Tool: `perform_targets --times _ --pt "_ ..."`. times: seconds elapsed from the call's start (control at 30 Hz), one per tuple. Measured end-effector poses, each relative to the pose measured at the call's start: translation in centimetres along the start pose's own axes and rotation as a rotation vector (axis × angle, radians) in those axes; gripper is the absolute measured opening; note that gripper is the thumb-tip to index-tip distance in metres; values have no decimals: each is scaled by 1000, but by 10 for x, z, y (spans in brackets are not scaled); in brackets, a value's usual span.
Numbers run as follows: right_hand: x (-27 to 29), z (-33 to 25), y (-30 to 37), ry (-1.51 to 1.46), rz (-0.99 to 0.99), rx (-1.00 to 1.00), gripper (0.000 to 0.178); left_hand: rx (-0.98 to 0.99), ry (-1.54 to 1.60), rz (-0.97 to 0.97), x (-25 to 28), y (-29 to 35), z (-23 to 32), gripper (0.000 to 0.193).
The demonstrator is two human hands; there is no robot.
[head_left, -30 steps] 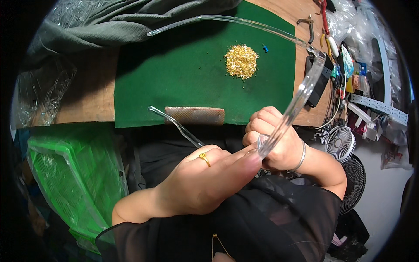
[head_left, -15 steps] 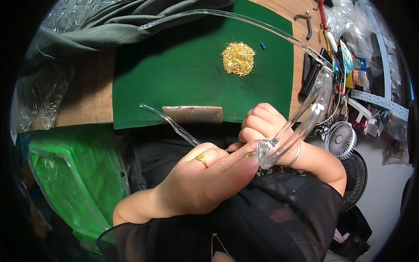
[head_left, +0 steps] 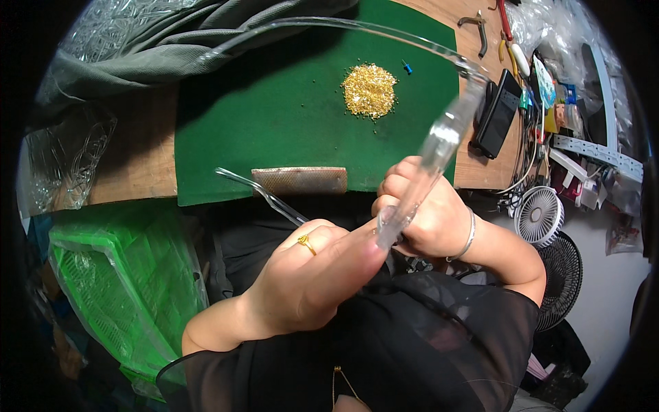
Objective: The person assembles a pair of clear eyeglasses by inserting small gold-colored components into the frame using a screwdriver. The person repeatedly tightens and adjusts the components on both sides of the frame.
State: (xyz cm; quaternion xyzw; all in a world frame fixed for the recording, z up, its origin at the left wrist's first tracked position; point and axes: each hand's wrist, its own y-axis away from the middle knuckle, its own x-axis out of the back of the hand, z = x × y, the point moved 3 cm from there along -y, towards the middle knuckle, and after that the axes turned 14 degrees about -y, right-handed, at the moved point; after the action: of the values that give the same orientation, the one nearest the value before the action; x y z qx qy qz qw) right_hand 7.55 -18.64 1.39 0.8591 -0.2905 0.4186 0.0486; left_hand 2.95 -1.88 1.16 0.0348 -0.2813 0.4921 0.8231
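Observation:
A pair of clear plastic eyeglass frames (head_left: 439, 137) is held up in front of my chest. One temple arm stretches over the mat to the far left; the other pokes out left of my hands. My left hand (head_left: 322, 271), with a gold ring, is closed on the frame near its middle, thumb along the rim. Just right of it, my right hand (head_left: 429, 213) is curled into a fist, partly behind the frame. What its fingers grip is hidden. Beyond the hands, a heap of tiny gold-coloured pieces (head_left: 369, 91) lies on the green mat (head_left: 240, 130).
A ridged brownish block (head_left: 299, 180) sits at the mat's front edge. A small blue-headed pin (head_left: 407, 67) lies beside the heap. Rightward are a black phone (head_left: 498, 113), pliers (head_left: 480, 34), cables and a white fan (head_left: 539, 216). Green crates (head_left: 123, 288) stand at lower left; grey cloth (head_left: 158, 65) lies far left.
The frame has turned and shifted left, so its front now crosses over my right hand. My left hand has moved slightly left with it. The phone shows more fully.

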Motion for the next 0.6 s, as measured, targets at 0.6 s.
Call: perform_targets --times 0.6 --pt "-18 46 28 179 1 -423 62 330 771 404 17 -9 -22 99"
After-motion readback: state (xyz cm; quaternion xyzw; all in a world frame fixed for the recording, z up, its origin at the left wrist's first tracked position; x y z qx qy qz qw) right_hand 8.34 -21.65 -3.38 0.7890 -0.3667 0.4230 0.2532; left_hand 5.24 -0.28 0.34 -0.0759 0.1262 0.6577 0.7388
